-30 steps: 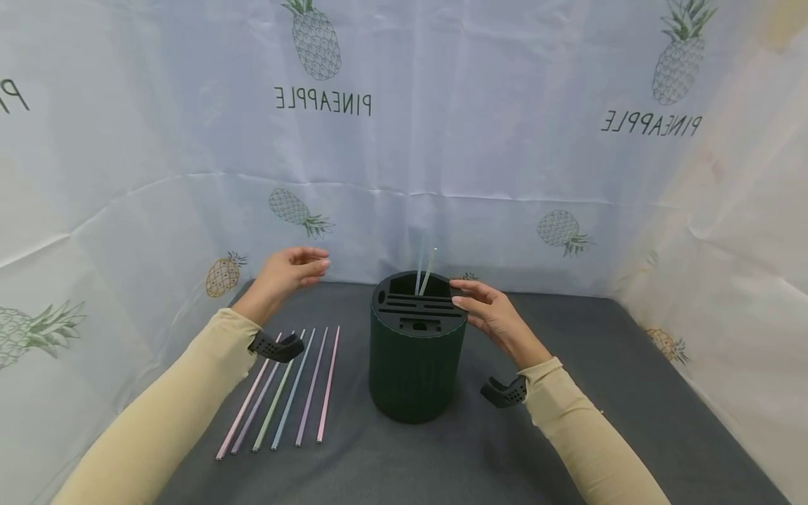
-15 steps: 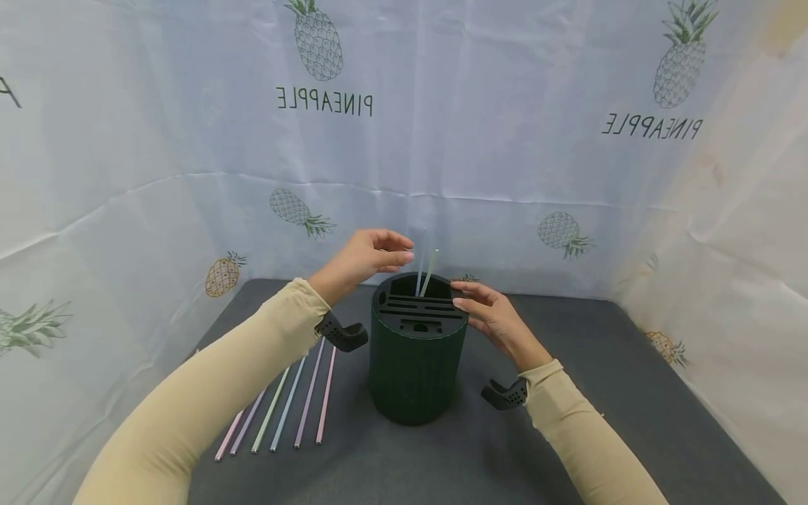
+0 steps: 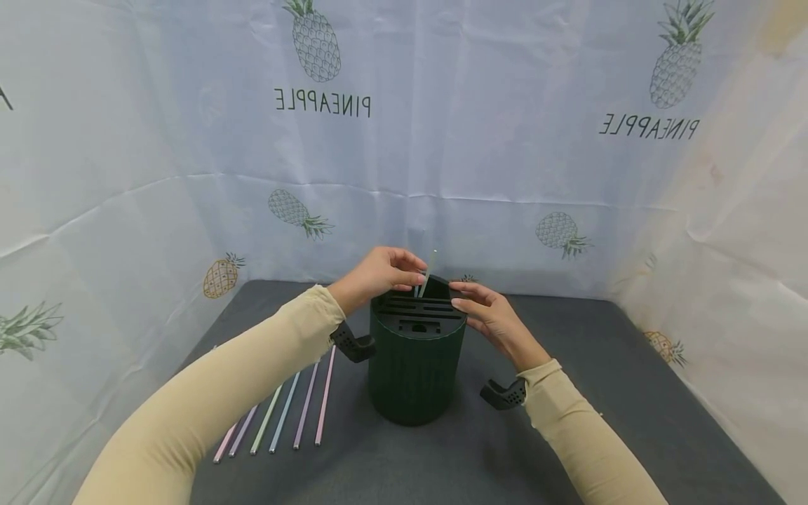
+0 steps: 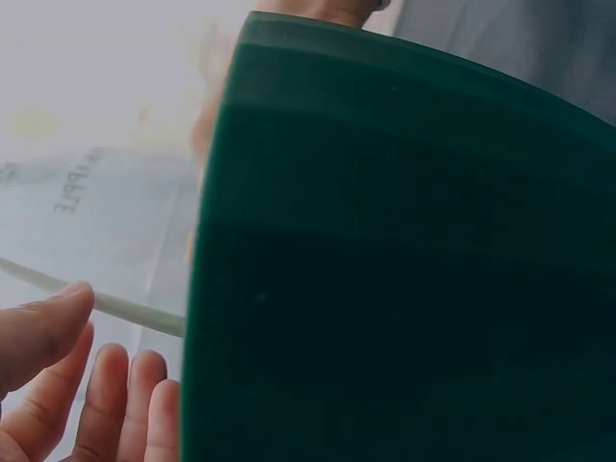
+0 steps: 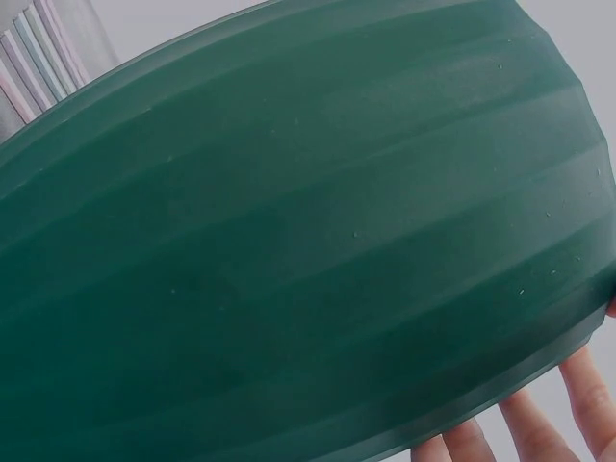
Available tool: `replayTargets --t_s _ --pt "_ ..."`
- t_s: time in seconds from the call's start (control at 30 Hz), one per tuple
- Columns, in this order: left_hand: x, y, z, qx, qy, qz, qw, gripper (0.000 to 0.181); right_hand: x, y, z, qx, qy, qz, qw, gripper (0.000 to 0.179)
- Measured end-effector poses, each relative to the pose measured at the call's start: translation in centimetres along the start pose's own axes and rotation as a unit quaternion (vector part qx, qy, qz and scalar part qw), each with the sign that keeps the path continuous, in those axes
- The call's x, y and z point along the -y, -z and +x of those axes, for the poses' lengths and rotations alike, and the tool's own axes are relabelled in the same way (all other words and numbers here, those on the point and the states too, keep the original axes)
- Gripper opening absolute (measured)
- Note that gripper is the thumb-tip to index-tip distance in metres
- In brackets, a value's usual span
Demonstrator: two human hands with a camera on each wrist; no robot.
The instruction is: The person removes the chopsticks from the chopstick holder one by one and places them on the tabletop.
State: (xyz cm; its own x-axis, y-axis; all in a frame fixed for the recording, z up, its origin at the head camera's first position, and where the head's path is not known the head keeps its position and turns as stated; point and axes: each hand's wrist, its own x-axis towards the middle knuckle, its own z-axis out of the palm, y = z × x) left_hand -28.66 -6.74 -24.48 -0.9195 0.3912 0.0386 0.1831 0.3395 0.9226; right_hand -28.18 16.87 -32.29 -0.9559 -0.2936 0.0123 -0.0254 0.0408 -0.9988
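A dark green, ribbed knife holder point(image 3: 413, 379) with a black slotted top stands upright on the table. My left hand point(image 3: 391, 272) is over its rear compartment, thumb and fingertips pinching a pale blue straw point(image 3: 416, 290) that they mostly cover. Beside it a pale green straw point(image 3: 430, 269) leans out of the same compartment; in the left wrist view this green straw point(image 4: 144, 315) passes behind the thumb. My right hand point(image 3: 492, 312) holds the holder at its right rim; in the right wrist view its fingers point(image 5: 532, 431) lie along the far side of the wall.
Several pastel straws, among them a pink straw point(image 3: 325, 400), lie side by side on the dark grey tabletop point(image 3: 379, 470) left of the holder, partly under my left forearm. A white pineapple-print curtain point(image 3: 473, 154) hangs behind and at both sides.
My left hand has moved right from above the loose straws to the holder, then lowered onto the blue straw. The right hand and the holder have stayed in place.
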Motion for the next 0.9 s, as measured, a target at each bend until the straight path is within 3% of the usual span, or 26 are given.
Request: replayTargets --t_s 0.6,0.77,0.9 --pt "0.2 -0.5 0.3 0.005 0.009 0.01 0.9999 0.025 0.1 -0.1 -0.1 -0.001 0.0 0.005 1.0 0.054" --pt "0.0 -0.1 0.2 -0.011 -0.026 -0.012 0.9995 0.025 0.0 -0.1 -0.1 -0.002 -0.001 0.003 1.0 0.054" --pt "-0.8 1.0 -0.2 -0.05 -0.085 -0.057 0.9935 0.024 0.0 -0.1 -0.2 -0.005 -0.001 -0.002 1.0 0.053"
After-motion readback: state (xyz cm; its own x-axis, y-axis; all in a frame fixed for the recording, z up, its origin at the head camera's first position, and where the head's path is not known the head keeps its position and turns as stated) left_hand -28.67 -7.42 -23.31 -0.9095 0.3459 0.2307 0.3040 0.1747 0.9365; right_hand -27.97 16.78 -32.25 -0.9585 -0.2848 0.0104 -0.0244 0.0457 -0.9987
